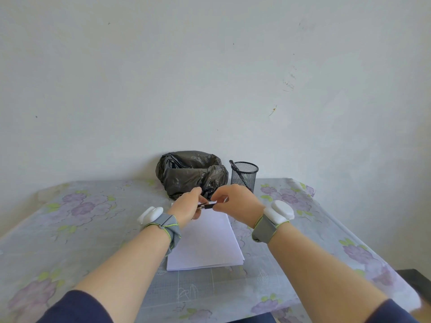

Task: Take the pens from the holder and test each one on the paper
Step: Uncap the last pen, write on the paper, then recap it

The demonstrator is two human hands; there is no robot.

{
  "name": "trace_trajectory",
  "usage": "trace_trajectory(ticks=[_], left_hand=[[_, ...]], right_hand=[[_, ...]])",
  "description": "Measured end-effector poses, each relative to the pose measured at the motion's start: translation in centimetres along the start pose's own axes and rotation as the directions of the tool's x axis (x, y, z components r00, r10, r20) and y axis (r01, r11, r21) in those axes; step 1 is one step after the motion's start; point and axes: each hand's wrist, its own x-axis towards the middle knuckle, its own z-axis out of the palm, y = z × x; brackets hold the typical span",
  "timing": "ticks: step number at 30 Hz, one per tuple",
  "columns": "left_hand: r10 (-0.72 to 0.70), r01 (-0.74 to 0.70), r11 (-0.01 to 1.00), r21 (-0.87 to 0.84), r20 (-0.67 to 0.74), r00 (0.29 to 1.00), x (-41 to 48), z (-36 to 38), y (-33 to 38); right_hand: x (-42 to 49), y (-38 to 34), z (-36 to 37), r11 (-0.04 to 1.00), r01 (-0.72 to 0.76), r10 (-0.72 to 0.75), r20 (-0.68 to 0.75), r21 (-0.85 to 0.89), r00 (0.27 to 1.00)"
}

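Both hands meet over the far end of the paper, fingers pinched on a single dark pen [205, 206] that lies nearly level between them. The left hand [186, 205] closes on the pen's left end, thumb on top and fingers curled beneath; the right hand [234, 202] pinches the other end, where a pale tip or cap shows just past its fingertips, too small to tell which. Whether the pen is one piece or being pulled apart cannot be told. Both forearms reach forward from dark blue sleeves and angle inward, wrists slightly raised above the tabletop. Each wrist carries a grey strap with a white device: the left wrist device [150, 214] sits on the outer side, the right wrist device [281, 211] on top.

Under the hands lies a stack of white paper [205, 243], blank where visible, its far edge hidden by the hands. Beyond the right hand stands a black mesh pen holder [245, 175], upright, with one dark pen [233, 164] leaning against its left rim. Just left of the holder sits a crumpled black plastic bag [190, 172] against the wall. Everything rests on a table covered by a floral tablecloth [81, 217] with purple flowers.
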Motion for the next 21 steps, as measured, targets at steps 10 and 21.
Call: trace_trajectory(ticks=[10, 21], left_hand=[[0.134, -0.124, 0.988, 0.096, -0.108, 0.985, -0.6, -0.2, 0.3], [0.299, -0.137, 0.822, 0.553, -0.214, 0.93, -1.4, 0.9, 0.0]], right_hand=[[0.1, 0.0, 0.4, 0.996, -0.033, 0.038, -0.071, 0.077, 0.997], [-0.1, -0.1, 0.5, 0.989, 0.008, 0.0, -0.055, 0.148, 0.998]])
